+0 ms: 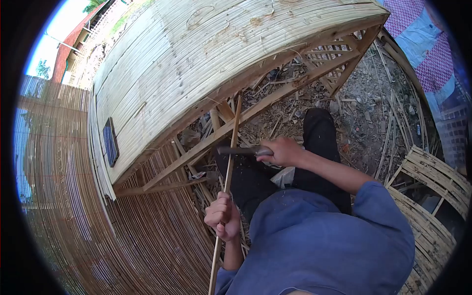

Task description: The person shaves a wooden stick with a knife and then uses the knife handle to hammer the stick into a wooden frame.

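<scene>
My left hand [223, 217] is wrapped round a long, narrow bamboo strip [228, 176], which slants up from beside my body to the edge of the table. The strip's upper end lies against the wooden crossbar [275, 97] below the tabletop. In my right hand [283, 151] is a knife [241, 151], its fingers closed round the handle. The dark blade points left and crosses the strip above my left hand, overlapping it in this view.
A slatted bamboo table [162, 83] stands in front, with shavings on top and a dark flat object [111, 141] near its left edge. Bamboo screening [54, 162] lines the left. Wood scraps litter the ground [361, 123]. A slatted bamboo frame [432, 182] lies at right, below a patterned cloth [432, 54].
</scene>
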Motion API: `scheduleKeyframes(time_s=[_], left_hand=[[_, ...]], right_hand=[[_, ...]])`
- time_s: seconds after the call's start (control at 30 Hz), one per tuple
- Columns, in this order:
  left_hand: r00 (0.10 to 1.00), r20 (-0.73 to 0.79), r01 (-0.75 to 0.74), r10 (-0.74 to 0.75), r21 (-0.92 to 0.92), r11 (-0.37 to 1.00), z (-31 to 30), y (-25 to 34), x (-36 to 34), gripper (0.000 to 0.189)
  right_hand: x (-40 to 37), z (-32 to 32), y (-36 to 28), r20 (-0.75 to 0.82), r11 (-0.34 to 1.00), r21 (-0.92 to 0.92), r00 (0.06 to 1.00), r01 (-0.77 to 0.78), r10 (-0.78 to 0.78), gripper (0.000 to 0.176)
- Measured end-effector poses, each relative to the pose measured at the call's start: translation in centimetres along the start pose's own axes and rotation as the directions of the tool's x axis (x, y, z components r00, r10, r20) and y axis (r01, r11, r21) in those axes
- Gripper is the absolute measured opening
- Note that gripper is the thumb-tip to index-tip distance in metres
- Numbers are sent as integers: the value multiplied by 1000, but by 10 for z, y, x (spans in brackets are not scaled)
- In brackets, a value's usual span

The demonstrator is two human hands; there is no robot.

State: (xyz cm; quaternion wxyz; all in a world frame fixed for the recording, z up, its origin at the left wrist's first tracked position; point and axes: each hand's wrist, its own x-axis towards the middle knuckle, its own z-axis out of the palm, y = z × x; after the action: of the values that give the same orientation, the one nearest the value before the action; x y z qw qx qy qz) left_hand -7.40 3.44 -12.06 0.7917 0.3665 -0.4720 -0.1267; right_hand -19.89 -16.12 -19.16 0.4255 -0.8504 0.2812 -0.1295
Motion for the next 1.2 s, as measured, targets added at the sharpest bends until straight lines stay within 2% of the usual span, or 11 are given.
scheduleKeyframes(time_s=[0.03,0.13,0.27,0.5,0.6,0.7,0.8,0.9,1.03,1.13,1.2], left_hand=[[1000,-13,6,-6,5,1000,1,3,-3,50],[997,-80,-15,13,-24,1000,2,-1,-2,51],[995,-102,8,-8,-3,1000,6,4,-2,49],[991,-133,19,-23,-32,999,13,17,-6,54],[987,-161,6,-14,-55,998,13,15,-10,53],[975,-223,12,-12,-3,1000,10,8,-14,51],[991,-131,-12,6,-47,999,7,7,-14,43],[990,-139,15,-22,-53,998,8,14,-15,47],[981,-194,22,-23,-8,1000,9,17,-20,49],[983,-181,3,-10,-37,999,11,16,-21,49],[984,-177,24,-31,-41,999,9,18,-23,49]], right_hand=[[7,2,6,-38,986,89,988,-143,147,44],[12,-13,-2,23,990,-92,994,-108,111,44],[-13,-9,-33,200,972,-51,956,228,-214,50],[-6,-8,-39,169,988,47,974,145,-151,45],[-3,-11,-38,112,964,-36,960,262,-257,46],[19,1,-6,47,990,66,991,121,-124,47],[1,-5,-35,20,998,-50,999,44,-43,51],[-14,-13,-48,181,937,-165,944,307,-277,49],[25,-8,-13,-8,995,12,995,-100,100,53],[8,-16,-28,52,988,-135,997,68,-62,53],[-11,-20,-47,242,957,-174,952,231,-186,53]])
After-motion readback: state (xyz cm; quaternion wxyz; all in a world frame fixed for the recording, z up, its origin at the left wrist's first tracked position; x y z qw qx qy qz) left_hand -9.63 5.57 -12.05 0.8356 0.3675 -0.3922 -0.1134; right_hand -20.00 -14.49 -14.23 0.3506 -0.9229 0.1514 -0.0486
